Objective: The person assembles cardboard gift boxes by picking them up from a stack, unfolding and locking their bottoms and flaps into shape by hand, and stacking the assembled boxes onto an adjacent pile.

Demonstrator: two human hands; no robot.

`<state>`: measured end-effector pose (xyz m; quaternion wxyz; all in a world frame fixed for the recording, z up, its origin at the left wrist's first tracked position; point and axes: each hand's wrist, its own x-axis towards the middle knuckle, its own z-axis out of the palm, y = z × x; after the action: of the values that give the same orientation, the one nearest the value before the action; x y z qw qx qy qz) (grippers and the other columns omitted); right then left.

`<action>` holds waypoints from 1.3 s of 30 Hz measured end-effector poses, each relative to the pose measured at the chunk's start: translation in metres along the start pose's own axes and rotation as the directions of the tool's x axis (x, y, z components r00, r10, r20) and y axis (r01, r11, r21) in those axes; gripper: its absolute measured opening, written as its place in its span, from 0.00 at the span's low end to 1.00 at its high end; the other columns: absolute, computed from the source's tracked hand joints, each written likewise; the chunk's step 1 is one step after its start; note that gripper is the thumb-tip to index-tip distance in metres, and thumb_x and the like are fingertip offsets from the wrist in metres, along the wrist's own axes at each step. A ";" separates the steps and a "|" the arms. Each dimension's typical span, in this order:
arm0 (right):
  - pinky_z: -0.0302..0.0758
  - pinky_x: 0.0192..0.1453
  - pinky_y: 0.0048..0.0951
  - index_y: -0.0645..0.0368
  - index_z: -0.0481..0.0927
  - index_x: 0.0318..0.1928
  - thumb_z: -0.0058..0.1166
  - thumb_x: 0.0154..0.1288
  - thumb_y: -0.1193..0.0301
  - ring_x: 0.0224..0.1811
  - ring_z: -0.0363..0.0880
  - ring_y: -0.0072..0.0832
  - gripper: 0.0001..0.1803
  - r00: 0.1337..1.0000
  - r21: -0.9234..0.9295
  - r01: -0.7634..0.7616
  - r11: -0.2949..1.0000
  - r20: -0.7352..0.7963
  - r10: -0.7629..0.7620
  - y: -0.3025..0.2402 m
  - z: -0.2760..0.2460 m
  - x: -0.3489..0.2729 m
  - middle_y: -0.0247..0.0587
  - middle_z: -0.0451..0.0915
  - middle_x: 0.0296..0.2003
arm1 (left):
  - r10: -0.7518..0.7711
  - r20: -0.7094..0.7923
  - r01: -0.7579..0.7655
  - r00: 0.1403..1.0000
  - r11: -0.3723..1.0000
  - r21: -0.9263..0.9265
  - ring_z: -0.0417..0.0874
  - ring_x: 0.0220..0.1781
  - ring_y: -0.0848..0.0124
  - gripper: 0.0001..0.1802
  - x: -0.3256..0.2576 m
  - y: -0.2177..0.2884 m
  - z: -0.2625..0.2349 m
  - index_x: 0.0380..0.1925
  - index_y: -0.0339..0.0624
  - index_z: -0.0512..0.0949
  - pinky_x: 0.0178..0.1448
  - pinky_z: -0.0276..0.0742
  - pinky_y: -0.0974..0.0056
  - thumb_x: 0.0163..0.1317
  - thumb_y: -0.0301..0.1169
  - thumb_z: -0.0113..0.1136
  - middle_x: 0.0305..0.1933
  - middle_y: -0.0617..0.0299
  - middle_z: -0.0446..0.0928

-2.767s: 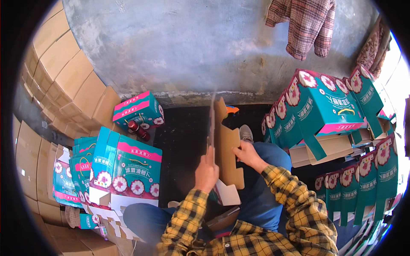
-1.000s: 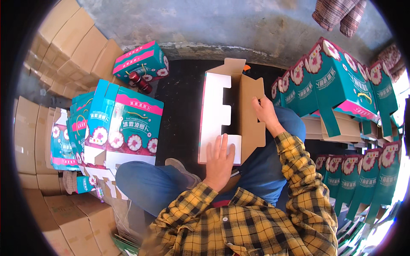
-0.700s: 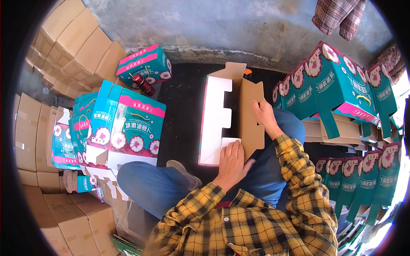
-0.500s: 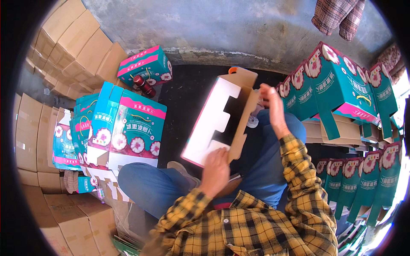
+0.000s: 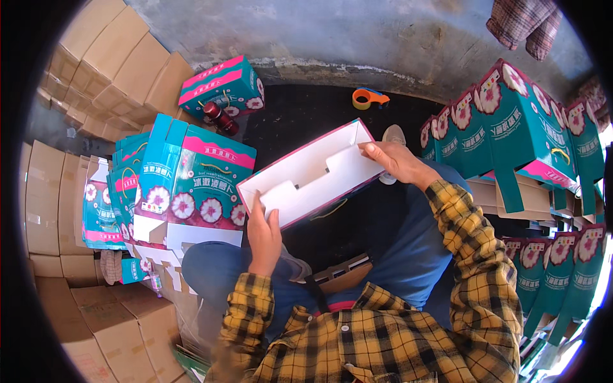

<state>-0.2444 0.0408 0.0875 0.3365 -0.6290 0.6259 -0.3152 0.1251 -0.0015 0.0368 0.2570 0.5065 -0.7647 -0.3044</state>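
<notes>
In front of me a printed cardboard gift box (image 5: 305, 191) lies tilted across, its white notched flaps folded inward over one face. A yellow cord handle shows along its near side. My left hand (image 5: 263, 237) grips its near left corner, fingers and thumb against the white flap. At the far right end my right hand (image 5: 401, 163) is closed on the edge, with the thumb on top and the other fingers partly hidden. Under the box are my crossed legs in blue trousers (image 5: 408, 236).
Flattened teal boxes (image 5: 211, 175) lean at my left, beside stacked brown cartons (image 5: 105, 70). A finished teal box (image 5: 223, 89) and a dark red flask (image 5: 221, 119) stand at the far left. An orange tape dispenser (image 5: 369, 97) lies near the wall. Teal boxes (image 5: 511, 127) are piled on the right.
The box has turned from upright to lying across and lies lower now; its white flaps are folded in. My right hand, previously apart from it, now grips its right end. My left hand has moved left.
</notes>
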 end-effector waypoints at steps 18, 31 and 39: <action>0.59 0.77 0.47 0.48 0.84 0.58 0.68 0.58 0.50 0.70 0.66 0.47 0.29 0.941 -0.577 0.335 0.745 0.162 -0.298 0.011 0.042 0.006 0.45 0.76 0.61 | 0.365 0.310 -0.463 0.878 0.815 0.349 0.70 0.72 0.47 0.35 0.021 -0.002 0.015 0.64 0.33 0.72 0.76 0.63 0.46 0.61 0.41 0.69 0.69 0.44 0.71; 0.70 0.69 0.42 0.66 0.78 0.61 0.48 0.78 0.62 0.66 0.73 0.48 0.22 0.875 -0.212 0.006 0.977 -0.472 -0.107 0.039 0.015 0.011 0.55 0.75 0.60 | 0.255 -0.253 -0.219 0.933 0.962 0.163 0.70 0.71 0.47 0.35 0.043 -0.031 -0.047 0.67 0.30 0.68 0.74 0.65 0.50 0.68 0.43 0.62 0.69 0.42 0.70; 0.76 0.57 0.32 0.60 0.81 0.60 0.35 0.75 0.33 0.53 0.82 0.32 0.43 0.788 0.661 -0.511 0.550 0.103 0.608 0.084 0.038 0.045 0.42 0.84 0.52 | -0.560 0.494 0.746 0.665 0.489 -0.451 0.81 0.62 0.54 0.55 0.089 -0.144 -0.029 0.68 0.43 0.72 0.62 0.77 0.45 0.63 0.80 0.34 0.61 0.50 0.80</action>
<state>-0.2607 -0.0022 -0.0045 0.5736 -0.2129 0.6621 -0.4327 0.2029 -0.1335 -0.0407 0.1602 0.5968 -0.3927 -0.6812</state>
